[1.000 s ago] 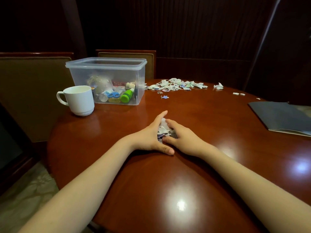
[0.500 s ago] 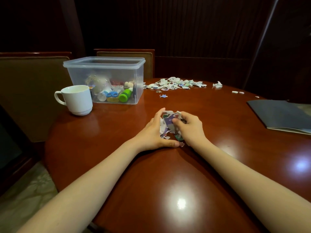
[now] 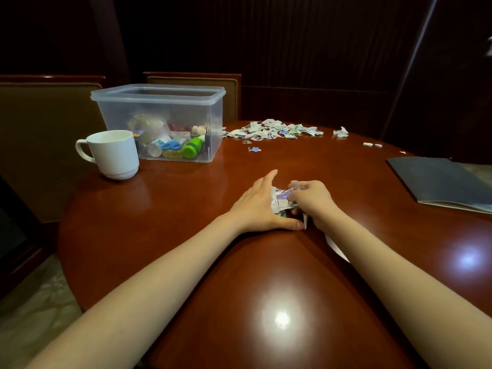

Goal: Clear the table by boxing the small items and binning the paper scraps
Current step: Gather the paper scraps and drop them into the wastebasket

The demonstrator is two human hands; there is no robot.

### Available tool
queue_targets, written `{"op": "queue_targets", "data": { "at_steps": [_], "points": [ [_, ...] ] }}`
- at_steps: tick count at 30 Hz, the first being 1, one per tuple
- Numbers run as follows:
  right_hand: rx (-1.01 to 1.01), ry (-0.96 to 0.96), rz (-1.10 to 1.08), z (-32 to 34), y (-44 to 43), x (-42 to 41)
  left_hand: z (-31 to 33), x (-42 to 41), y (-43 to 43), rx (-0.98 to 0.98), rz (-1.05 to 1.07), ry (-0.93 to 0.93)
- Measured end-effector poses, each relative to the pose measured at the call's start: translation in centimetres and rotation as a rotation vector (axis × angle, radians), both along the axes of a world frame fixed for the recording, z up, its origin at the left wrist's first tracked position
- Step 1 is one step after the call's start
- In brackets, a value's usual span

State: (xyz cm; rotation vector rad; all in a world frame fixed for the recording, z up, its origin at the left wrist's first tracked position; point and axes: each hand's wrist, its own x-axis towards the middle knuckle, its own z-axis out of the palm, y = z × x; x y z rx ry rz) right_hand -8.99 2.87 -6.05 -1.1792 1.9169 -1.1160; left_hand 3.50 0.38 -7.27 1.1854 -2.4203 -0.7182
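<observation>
While box (image 3: 157,98) far left holds small items (image 3: 193,149), left hand (image 3: 257,206) flat against scrap bundle (image 3: 279,199), right hand (image 3: 312,202) curled round it; loose scraps (image 3: 271,130) line table (image 3: 186,249) far edge.

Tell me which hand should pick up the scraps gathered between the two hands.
Right, probably. The right hand has its fingers curled onto the scraps, while the left hand stands straight-fingered beside them as a wall on the table.

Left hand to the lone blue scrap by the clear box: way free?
Probably yes. The left hand rests flat against the gathered scraps, gripping nothing, and only bare table lies between it and the lone blue scrap. The clear box stands off to the left.
</observation>
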Motion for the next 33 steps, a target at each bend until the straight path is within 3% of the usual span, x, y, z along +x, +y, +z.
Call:
{"op": "queue_targets", "data": {
  "at_steps": [6,11,15,20,26,33],
  "points": [
    [0.171,0.014,0.221,1.4,0.5,-0.3,-0.2,-0.3,-0.4,-0.053,-0.057,-0.004],
    [0.076,-0.105,0.073,1.3,0.5,-1.0,-0.2,-0.2,0.1,-0.102,-0.047,0.029],
    [0.017,-0.138,-0.063,1.4,0.3,-2.0,0.0,-0.4,0.8,-0.170,-0.015,-0.063],
    [0.003,0.067,-0.037,0.5,1.2,-1.0,0.4,-0.5,2.0,-0.299,0.056,-0.119],
    [0.051,0.298,0.171,0.9,1.7,0.5,0.7,-0.3,2.7,-0.456,0.057,-0.218],
    [0.112,-0.037,0.275,1.3,1.7,-0.7,1.0,-0.3,3.5,-0.462,0.080,-0.213]
  ]
}}
